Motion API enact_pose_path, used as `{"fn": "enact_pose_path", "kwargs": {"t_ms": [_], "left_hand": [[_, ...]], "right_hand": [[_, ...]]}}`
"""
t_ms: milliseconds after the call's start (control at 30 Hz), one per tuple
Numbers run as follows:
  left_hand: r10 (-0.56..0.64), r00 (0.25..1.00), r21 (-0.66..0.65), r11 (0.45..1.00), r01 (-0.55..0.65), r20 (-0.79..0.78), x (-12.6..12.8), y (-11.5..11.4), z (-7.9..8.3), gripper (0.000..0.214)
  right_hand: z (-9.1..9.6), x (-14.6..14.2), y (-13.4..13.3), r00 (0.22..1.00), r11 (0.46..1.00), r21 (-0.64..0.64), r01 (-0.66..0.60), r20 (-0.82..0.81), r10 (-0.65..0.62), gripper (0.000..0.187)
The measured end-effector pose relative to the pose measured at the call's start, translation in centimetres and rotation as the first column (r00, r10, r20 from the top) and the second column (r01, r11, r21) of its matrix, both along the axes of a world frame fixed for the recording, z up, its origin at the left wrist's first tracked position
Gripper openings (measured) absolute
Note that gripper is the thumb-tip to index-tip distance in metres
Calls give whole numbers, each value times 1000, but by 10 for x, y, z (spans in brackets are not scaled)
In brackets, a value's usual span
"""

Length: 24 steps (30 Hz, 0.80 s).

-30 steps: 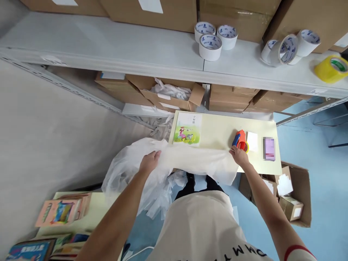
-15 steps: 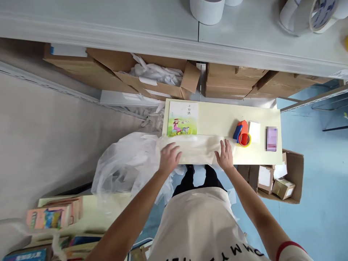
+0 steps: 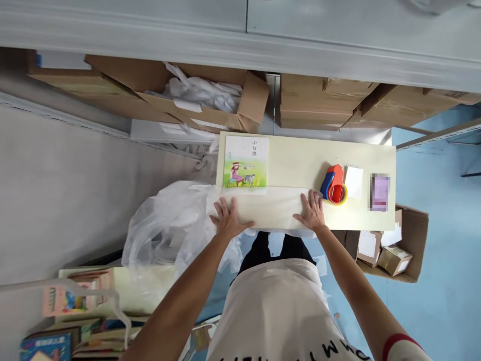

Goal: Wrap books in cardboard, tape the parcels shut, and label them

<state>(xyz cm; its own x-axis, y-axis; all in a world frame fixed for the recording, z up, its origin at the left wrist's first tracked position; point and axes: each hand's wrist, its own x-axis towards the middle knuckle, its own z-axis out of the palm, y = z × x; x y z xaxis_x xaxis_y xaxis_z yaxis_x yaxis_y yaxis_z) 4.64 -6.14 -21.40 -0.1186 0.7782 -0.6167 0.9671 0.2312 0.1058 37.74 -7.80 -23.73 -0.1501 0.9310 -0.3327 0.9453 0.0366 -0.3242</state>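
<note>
Cream tabletop [image 3: 293,160]: my left hand [image 3: 228,217] and right hand [image 3: 312,211] rest, fingers spread, on translucent sheeting [image 3: 268,204] near the picture book [image 3: 246,161].

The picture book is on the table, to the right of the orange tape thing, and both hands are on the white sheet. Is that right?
Not quite: the head view shows the picture book left of the orange tape dispenser. The left hand and right hand do rest on the white sheet.

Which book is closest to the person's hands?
The white-and-green book on the table, at the far edge of the pale sheet under the left hand. The other books are piled at the picture's lower left.
</note>
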Motion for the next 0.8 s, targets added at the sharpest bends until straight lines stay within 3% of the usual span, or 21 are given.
{"fn": "enact_pose_path", "kwargs": {"t_ms": [167, 333, 400, 467, 567, 667, 733, 800], "left_hand": [[68, 998, 48, 997, -68, 5, 4, -6, 4, 128], [84, 986, 266, 956, -121, 145, 0, -4, 15, 105], [88, 977, 360, 920, -154, 193, -8, 13, 21, 85], [116, 969, 389, 900, -196, 220, -21, 39, 26, 66], [223, 954, 290, 917, -275, 200, -42, 87, 27, 52], [308, 909, 149, 922, -358, 280, -56, 125, 15, 38], [339, 863, 86, 914, -397, 375, -61, 139, 3, 26], [348, 827, 46, 912, -408, 442, -62, 146, -9, 19]], "right_hand": [[0, -5, -2, 997, 999, 42, 35, -76, -31, 87], [13, -25, 16, 951, 989, 133, 63, -309, -19, 74], [20, -44, 39, 904, 990, 93, 107, -423, -58, 71], [25, -68, 68, 839, 984, -24, 177, -518, -164, 71], [26, -105, 113, 690, 903, -297, 310, -583, -429, 72], [19, -133, 141, 488, 777, -487, 399, -604, -630, 68], [13, -146, 149, 410, 744, -523, 416, -622, -667, 59], [8, -155, 151, 388, 744, -519, 422, -638, -665, 50]]}}
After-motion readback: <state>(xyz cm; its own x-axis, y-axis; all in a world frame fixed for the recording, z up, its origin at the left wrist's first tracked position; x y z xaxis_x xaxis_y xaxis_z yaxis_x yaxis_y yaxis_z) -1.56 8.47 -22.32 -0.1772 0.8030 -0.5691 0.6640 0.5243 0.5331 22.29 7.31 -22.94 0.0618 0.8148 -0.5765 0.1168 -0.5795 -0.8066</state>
